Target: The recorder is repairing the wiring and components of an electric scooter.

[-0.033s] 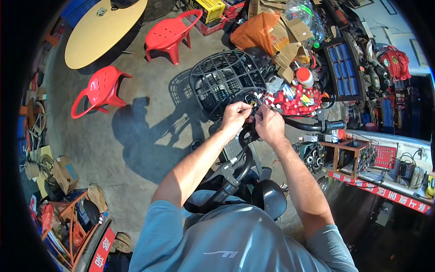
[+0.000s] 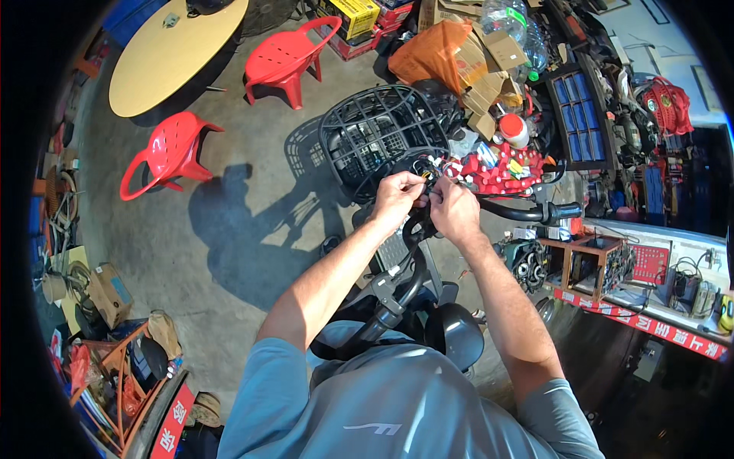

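Observation:
Both my hands meet over the front of a two-wheeler, just behind its black basket (image 2: 382, 126). My left hand (image 2: 397, 200) is closed in a pinch on thin wires. Close beside it, my right hand (image 2: 456, 212) also pinches the wires, its knuckles up; the exact ends between the fingertips are too small to make out. A loose bundle of wires (image 2: 425, 165) with white connectors sticks up just beyond my fingers. Black handlebars (image 2: 417, 279) run under my forearms, with the right grip (image 2: 566, 213) out to the right. A dark rounded mirror (image 2: 454, 336) sits near my body.
Red plastic chairs (image 2: 170, 149) and a round yellow table (image 2: 177, 53) stand at the far left. Red packets (image 2: 508, 170), a red-lidded jar (image 2: 514, 130) and cardboard (image 2: 483, 92) crowd beyond my right hand. A cluttered workbench (image 2: 650, 294) lines the right side.

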`<action>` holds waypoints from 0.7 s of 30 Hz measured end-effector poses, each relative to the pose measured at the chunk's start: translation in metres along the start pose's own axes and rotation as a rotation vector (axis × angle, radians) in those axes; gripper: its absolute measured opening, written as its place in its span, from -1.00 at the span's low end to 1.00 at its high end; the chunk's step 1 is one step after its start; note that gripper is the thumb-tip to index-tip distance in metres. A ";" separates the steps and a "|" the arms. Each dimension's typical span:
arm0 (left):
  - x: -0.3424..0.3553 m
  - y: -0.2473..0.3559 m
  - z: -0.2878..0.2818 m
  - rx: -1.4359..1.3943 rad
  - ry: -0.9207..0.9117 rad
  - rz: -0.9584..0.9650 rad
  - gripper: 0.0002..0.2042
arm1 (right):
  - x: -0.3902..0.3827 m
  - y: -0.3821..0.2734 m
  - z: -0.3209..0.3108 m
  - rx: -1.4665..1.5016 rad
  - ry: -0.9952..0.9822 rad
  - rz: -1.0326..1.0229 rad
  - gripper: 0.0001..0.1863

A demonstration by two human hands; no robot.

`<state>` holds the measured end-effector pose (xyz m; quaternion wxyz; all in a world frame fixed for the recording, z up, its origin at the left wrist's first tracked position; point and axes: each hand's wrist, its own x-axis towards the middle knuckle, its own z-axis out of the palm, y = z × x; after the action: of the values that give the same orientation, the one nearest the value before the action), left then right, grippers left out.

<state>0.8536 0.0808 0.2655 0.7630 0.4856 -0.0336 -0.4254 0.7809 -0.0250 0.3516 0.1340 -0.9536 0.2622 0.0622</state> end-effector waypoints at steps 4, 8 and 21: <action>0.002 -0.003 -0.005 -0.008 -0.011 0.017 -0.88 | 0.000 -0.008 -0.001 -0.006 -0.006 0.000 -0.81; 0.003 0.006 -0.001 -0.033 0.011 -0.032 -0.87 | -0.010 -0.012 -0.006 0.043 0.007 0.018 -0.81; 0.001 0.013 -0.009 0.369 0.051 0.034 -0.87 | -0.089 0.036 0.005 0.541 0.100 0.110 -0.76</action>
<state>0.8662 0.0889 0.2702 0.6686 0.6273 -0.1000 -0.3866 0.6859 -0.0105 0.3560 0.3671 -0.8694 0.3271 -0.0499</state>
